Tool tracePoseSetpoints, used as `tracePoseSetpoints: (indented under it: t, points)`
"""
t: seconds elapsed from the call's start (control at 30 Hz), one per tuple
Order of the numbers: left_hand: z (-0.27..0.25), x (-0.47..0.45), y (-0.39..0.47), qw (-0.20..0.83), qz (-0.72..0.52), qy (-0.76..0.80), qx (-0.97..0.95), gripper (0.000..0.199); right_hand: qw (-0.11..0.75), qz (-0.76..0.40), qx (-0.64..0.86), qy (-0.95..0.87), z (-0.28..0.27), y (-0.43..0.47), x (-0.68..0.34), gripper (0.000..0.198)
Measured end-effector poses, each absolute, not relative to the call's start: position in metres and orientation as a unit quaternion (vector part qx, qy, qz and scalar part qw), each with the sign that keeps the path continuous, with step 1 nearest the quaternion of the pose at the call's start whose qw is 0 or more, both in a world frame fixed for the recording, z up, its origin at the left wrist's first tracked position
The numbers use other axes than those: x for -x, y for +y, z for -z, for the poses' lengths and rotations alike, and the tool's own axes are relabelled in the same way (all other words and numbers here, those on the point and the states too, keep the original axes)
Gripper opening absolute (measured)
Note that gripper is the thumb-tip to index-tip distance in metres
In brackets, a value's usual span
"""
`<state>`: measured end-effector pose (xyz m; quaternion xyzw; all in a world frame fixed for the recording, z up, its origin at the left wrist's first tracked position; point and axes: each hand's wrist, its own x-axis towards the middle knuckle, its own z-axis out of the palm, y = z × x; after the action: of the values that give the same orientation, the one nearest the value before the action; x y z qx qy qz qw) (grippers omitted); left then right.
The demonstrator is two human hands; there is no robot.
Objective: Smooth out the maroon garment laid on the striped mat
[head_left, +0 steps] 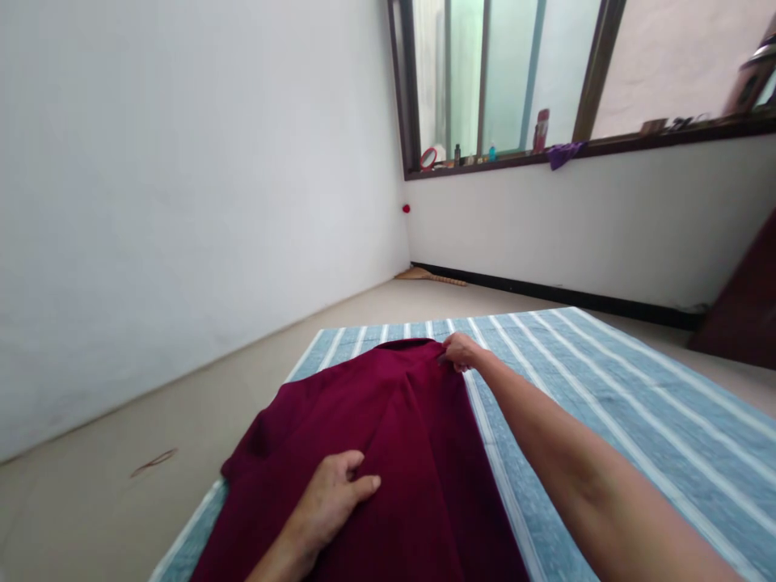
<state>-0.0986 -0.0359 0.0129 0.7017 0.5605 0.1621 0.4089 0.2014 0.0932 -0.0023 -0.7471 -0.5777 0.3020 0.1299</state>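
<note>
A dark maroon garment (388, 436), which looks like a shirt with a collar edge at its far end, lies spread over a blue and white striped cloth (582, 404). At the far right corner of the garment, beside the collar edge, my right hand (461, 352) pinches the fabric between closed fingers. My left hand (327, 497) rests on the middle of the garment, thumb and forefinger apart; its other fingers are partly hidden. Soft creases run from the pinched corner toward me. The garment's near end passes out of the frame.
A thin brown loop (153, 461) lies on the floor to the left. A broom-like item (428, 276) is in the far corner. Bottles, a round red mirror (428, 158) and a purple cloth (565, 154) sit on the windowsill. Dark red furniture (743, 311) stands at right.
</note>
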Motion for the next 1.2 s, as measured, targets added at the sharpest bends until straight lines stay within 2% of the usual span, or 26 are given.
tracePoseSetpoints:
  t: [0.27,0.47,0.53,0.73,0.9,1.2]
  points:
    - [-0.005,0.104,-0.037,0.449,-0.223,0.556,-0.663,0.031,0.041,-0.267,0.746,-0.609,-0.003,0.102,-0.2,0.024]
    - [-0.023,0.101,-0.049,0.591,-0.254,0.518,-0.563,0.033,0.052,-0.181,0.758,-0.625,-0.01,0.103,-0.19,0.025]
    - [-0.028,0.101,-0.051,0.605,-0.262,0.516,-0.547,0.035,0.069,-0.152,0.759,-0.63,-0.01,0.101,-0.185,0.027]
    - [-0.02,0.107,-0.047,0.585,-0.279,0.548,-0.529,0.038,0.113,-0.104,0.754,-0.638,-0.003,0.09,-0.176,0.026]
    - [-0.004,0.112,-0.039,0.508,-0.239,0.561,-0.609,0.036,0.143,-0.079,0.746,-0.646,0.003,0.087,-0.176,0.017]
    - [0.005,0.113,-0.033,0.389,-0.205,0.599,-0.67,0.031,0.164,-0.028,0.762,-0.626,0.015,0.082,-0.177,0.023]
